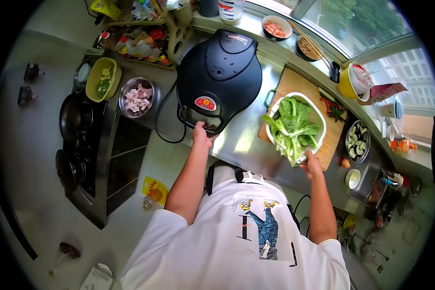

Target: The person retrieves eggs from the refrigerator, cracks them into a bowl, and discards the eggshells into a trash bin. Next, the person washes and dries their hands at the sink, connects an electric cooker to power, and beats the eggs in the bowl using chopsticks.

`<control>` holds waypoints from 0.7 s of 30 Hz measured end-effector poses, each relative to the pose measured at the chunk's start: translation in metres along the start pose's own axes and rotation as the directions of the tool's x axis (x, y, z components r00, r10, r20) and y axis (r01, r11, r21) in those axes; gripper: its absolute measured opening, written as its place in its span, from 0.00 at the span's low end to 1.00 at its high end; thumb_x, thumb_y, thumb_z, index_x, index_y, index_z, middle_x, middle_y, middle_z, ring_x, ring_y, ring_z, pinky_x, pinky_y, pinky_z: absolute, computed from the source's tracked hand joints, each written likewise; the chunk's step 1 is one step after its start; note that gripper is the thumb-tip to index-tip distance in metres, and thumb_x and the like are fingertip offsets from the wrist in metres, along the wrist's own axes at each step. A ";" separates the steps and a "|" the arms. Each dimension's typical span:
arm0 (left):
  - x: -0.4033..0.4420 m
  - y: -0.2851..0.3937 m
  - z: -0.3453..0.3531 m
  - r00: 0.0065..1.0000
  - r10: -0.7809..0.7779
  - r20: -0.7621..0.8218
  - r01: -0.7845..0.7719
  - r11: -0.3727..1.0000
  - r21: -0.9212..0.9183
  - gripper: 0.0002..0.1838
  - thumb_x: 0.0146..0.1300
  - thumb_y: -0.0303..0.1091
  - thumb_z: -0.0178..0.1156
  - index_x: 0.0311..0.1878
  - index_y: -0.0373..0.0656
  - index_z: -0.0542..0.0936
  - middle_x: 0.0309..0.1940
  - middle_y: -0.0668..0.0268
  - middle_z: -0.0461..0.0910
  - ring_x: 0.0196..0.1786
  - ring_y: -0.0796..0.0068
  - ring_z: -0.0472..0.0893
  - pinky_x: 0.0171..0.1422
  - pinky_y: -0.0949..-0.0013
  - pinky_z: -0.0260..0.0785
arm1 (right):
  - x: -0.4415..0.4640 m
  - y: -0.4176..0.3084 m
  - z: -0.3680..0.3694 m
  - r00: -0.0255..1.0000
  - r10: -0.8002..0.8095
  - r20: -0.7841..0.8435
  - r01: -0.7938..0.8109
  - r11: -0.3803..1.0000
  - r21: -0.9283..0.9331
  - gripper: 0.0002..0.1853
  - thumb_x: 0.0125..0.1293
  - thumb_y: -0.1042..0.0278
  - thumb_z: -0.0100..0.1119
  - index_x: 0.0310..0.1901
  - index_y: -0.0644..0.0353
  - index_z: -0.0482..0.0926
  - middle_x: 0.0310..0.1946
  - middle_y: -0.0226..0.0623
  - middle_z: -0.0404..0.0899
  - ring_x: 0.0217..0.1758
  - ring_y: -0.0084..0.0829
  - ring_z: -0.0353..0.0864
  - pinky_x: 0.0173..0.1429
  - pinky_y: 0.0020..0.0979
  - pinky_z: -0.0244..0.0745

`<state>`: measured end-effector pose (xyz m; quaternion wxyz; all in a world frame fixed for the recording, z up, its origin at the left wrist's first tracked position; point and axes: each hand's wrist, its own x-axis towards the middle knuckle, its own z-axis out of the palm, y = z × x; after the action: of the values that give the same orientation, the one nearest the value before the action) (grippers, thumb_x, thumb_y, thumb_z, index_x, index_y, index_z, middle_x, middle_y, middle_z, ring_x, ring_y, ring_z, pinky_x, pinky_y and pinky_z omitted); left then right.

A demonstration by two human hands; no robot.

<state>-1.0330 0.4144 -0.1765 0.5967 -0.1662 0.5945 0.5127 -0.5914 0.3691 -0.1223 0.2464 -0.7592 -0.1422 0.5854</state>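
Observation:
My left hand [202, 136] is closed on the front handle edge of a large black electric griddle [191, 79], whose lid is down on the counter. A black cord [158, 113] runs down along the griddle's left side. On the right, my right hand [312, 164] grips the near rim of a white basin [322, 123]. Green leafy lettuce [293, 121] fills the basin and hangs over its near and left edges. Beneath the basin lies a wooden cutting board [332, 145]. My right fingertips are partly hidden by the basin rim and leaves.
Red and green peppers [334, 107] lie on the board's far right. Left of the griddle are a metal bowl of diced meat [137, 98], a yellow-green container [101, 79] and a stove [84, 145]. Bowls and chopsticks [310, 39] line the windowsill; a sink [365, 191] is at right.

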 end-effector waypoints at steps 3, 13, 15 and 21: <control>0.000 0.004 -0.002 1.000 0.012 0.005 -0.012 1.000 0.013 0.14 0.60 0.40 0.51 0.45 0.43 0.71 0.41 0.55 0.76 0.46 0.54 0.78 0.49 0.32 0.73 | 0.005 -0.013 -0.002 0.999 -0.016 0.035 0.015 1.000 0.008 0.15 0.66 0.58 0.51 0.44 0.62 0.74 0.27 0.34 0.80 0.22 0.23 0.78 0.20 0.21 0.73; 0.005 0.008 -0.018 0.999 0.032 -0.036 -0.031 0.999 0.012 0.14 0.60 0.41 0.51 0.45 0.42 0.70 0.41 0.52 0.77 0.48 0.48 0.78 0.50 0.29 0.70 | 0.032 -0.037 0.007 0.997 -0.053 0.049 0.050 0.997 0.050 0.14 0.67 0.59 0.50 0.46 0.60 0.70 0.27 0.34 0.78 0.22 0.26 0.77 0.20 0.23 0.71; 0.011 0.007 -0.016 0.997 0.047 -0.058 -0.047 0.999 0.013 0.14 0.60 0.41 0.51 0.45 0.42 0.70 0.41 0.53 0.77 0.48 0.48 0.77 0.49 0.29 0.71 | 0.041 -0.050 0.010 0.997 -0.048 0.053 0.047 0.999 0.020 0.14 0.67 0.57 0.50 0.46 0.57 0.70 0.27 0.33 0.77 0.22 0.26 0.77 0.21 0.23 0.68; 0.005 -0.011 -0.013 0.998 0.044 -0.049 -0.045 0.999 -0.029 0.15 0.62 0.40 0.49 0.46 0.40 0.70 0.43 0.51 0.76 0.49 0.47 0.76 0.51 0.28 0.70 | 0.049 -0.077 0.023 0.996 -0.078 0.043 0.078 0.997 -0.004 0.13 0.66 0.54 0.51 0.41 0.55 0.74 0.25 0.29 0.77 0.22 0.23 0.74 0.20 0.22 0.67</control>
<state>-1.0322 0.4018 -0.1884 0.5679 -0.1742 0.6045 0.5307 -0.5941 0.4633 -0.1252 0.2637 -0.7412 -0.1786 0.5910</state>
